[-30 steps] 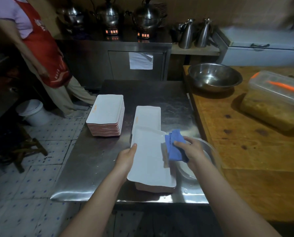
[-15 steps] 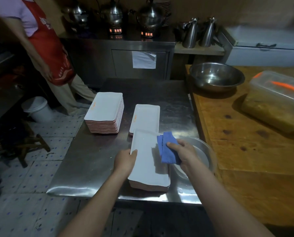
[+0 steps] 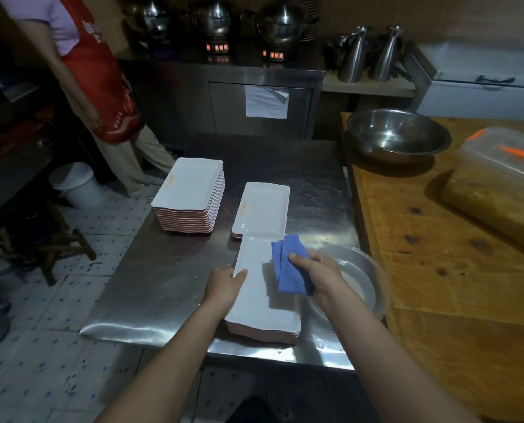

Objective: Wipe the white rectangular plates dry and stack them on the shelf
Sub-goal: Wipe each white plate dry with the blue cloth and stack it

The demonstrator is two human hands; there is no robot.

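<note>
A white rectangular plate [image 3: 256, 288] lies on top of a low pile at the near edge of the steel table [image 3: 150, 288]. My left hand [image 3: 224, 286] grips its left rim, thumb on top. My right hand [image 3: 318, 274] holds a folded blue cloth [image 3: 289, 270] against the plate's right side. Beyond it lies a second short pile of white plates [image 3: 263, 209]. A tall stack of white plates [image 3: 190, 195] stands at the table's left.
A clear bowl [image 3: 361, 285] sits right of my right hand. The wooden counter [image 3: 437, 270] to the right carries a steel bowl [image 3: 398, 135] and a lidded plastic tub [image 3: 498, 184]. A person in a red apron [image 3: 99, 87] stands at the far left beside a white bucket [image 3: 74, 184].
The plate has come down flat onto the near pile. My right hand has slid the blue cloth a little left and farther up the plate.
</note>
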